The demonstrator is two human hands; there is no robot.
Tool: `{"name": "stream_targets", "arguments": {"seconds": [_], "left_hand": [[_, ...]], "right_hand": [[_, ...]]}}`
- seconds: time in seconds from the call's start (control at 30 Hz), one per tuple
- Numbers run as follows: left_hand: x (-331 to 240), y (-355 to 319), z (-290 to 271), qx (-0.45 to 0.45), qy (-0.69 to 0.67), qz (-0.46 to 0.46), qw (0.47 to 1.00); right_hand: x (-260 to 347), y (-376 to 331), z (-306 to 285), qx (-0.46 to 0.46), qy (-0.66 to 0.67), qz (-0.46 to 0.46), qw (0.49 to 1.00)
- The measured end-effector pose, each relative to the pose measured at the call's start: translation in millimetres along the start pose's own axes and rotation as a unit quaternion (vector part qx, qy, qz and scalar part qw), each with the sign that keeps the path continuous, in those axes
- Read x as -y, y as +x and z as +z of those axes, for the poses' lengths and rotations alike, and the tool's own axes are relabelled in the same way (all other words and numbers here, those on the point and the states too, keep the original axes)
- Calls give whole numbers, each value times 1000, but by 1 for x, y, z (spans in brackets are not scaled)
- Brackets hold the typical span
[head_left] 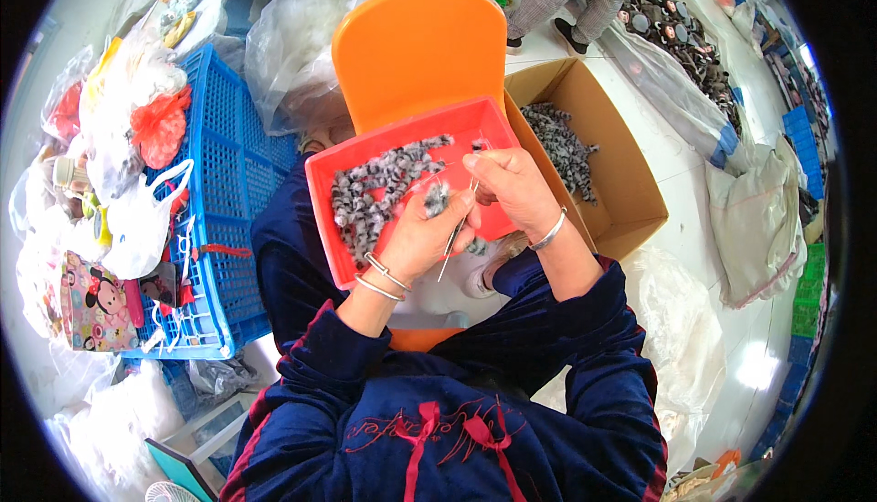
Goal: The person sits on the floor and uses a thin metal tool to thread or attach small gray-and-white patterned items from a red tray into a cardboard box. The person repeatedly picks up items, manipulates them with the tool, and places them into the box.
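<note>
Crowded floor; red tray mid-frame, left hand pinching fuzzy piece, right hand gripping thin tool, cardboard box close right.

One red tray, one cardboard box, one orange chair, two blue crates.

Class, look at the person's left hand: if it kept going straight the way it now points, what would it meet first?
The left hand points up and away over the shallow red plastic tray. Its fingers already pinch a small grey fuzzy piece; beyond that it would probably meet the heap of grey-and-white striped fuzzy pieces, though depth is unclear.
</note>
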State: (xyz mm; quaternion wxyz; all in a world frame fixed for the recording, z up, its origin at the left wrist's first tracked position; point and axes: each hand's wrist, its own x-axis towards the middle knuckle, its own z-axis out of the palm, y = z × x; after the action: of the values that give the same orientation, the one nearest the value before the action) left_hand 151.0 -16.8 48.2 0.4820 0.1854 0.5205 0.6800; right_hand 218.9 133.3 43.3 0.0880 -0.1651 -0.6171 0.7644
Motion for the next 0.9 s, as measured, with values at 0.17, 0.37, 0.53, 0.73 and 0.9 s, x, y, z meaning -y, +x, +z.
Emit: {"name": "stream_targets", "arguments": {"seconds": [0.17, 0.37, 0.53, 0.73, 0.9], "left_hand": [[0, -7, -7, 37, 23, -29, 999], [7, -17, 0, -4, -46, -13, 999], [4, -18, 8, 7, -78, 29, 997], [8, -20, 18, 3, -105, 18, 994], [15, -24, 19, 22, -133, 8, 991]], "right_hand": [[-5, 1, -4, 12, 12, -36, 999], [5, 0, 4, 53, 121, -62, 989], [8, -7, 3, 158, 186, -27, 969], [12, -12, 1, 202, 206, -11, 957], [13, -18, 1, 193, 192, -45, 961]]}}
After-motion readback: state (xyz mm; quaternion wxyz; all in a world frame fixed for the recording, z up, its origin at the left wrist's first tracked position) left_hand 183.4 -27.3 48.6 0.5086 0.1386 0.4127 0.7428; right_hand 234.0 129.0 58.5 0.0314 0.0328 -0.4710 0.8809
